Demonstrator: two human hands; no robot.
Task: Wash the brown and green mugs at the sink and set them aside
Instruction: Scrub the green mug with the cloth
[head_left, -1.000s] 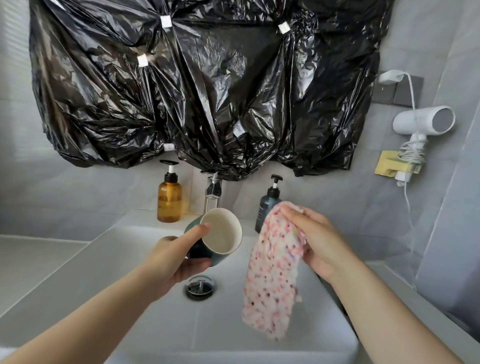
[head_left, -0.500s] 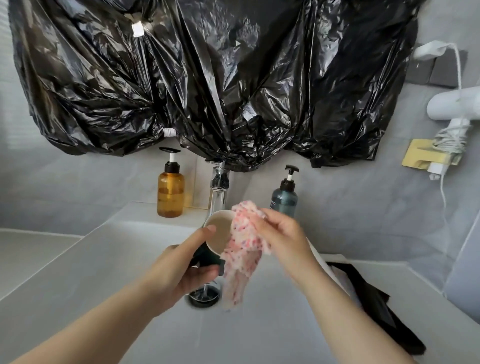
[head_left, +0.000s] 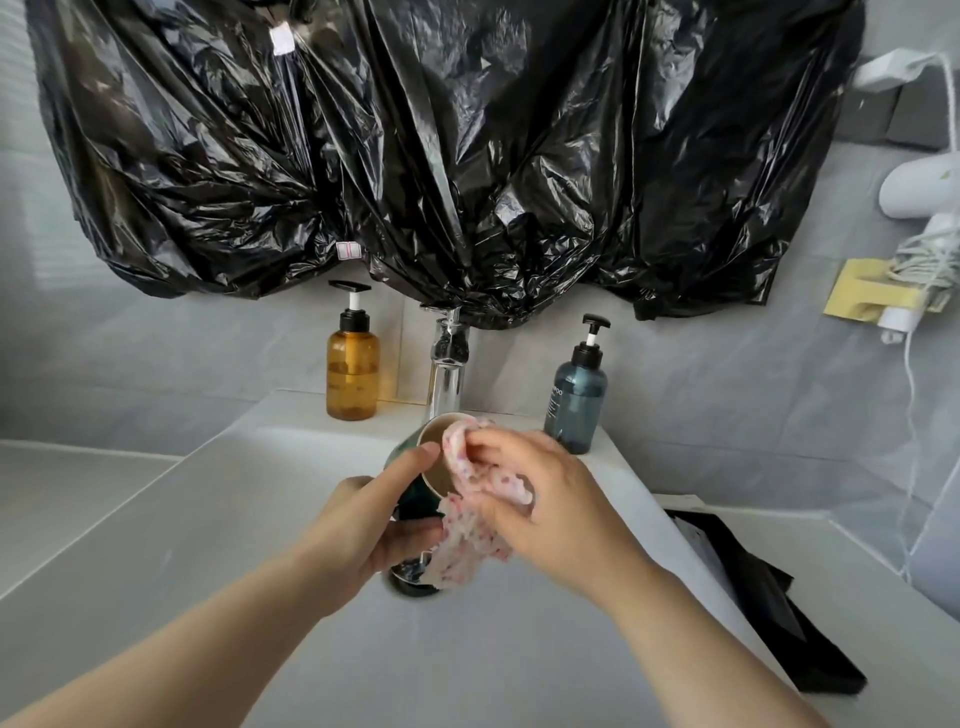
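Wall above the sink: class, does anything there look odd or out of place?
Yes. Crumpled black plastic sheeting is stuck across the wall with white tape, sagging down onto the tap. Unusual above a washbasin; what it hides cannot be seen.

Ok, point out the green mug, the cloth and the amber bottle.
green mug (head_left: 414, 492), head view, dark outer wall.
cloth (head_left: 467, 548), head view, hanging lower part.
amber bottle (head_left: 352, 379), head view, its body.

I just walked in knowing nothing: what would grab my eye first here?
The huge crinkled black plastic sheet covering the wall above the white sink. Below it, at centre, the left hand holds a dark green mug with a cream inside while the right hand presses a pink speckled cloth into its mouth.
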